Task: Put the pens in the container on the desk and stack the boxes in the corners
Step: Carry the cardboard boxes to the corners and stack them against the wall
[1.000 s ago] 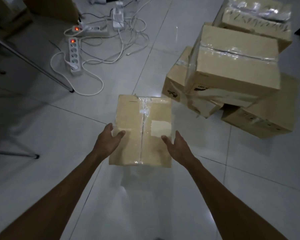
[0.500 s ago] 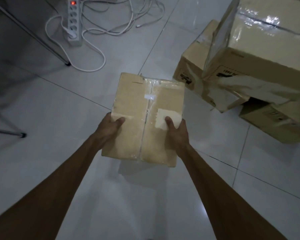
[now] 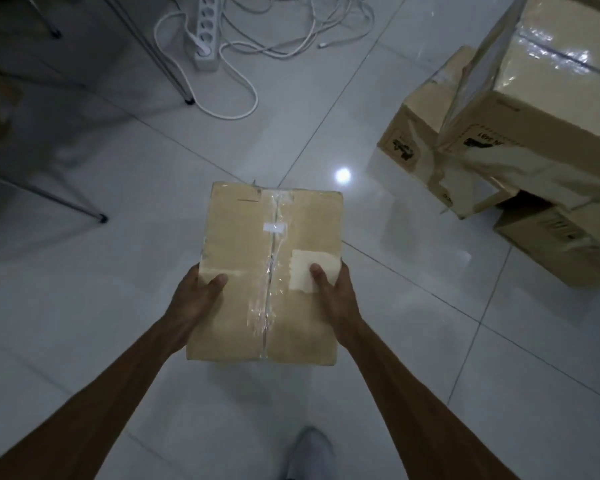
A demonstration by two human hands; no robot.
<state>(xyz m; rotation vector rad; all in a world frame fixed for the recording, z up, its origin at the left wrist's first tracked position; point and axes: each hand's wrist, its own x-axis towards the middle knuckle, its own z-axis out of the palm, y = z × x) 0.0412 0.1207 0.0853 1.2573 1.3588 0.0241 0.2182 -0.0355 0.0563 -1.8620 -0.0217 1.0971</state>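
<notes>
The scene is dim and bluish-grey, with low contrast and soft, slightly smeared detail. A small bright spot of glare sits on the glossy tiled floor (image 3: 343, 174), just beyond the held cardboard box (image 3: 271, 271). Clear tape on the stacked boxes (image 3: 551, 81) at far right glints. The left side falls into deep shadow. Straight tile seams bow toward the edges from the wide lens.

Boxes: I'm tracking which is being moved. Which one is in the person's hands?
The small taped box, gripped by the left hand and right hand; the pile of boxes on the right lies untouched.
</notes>
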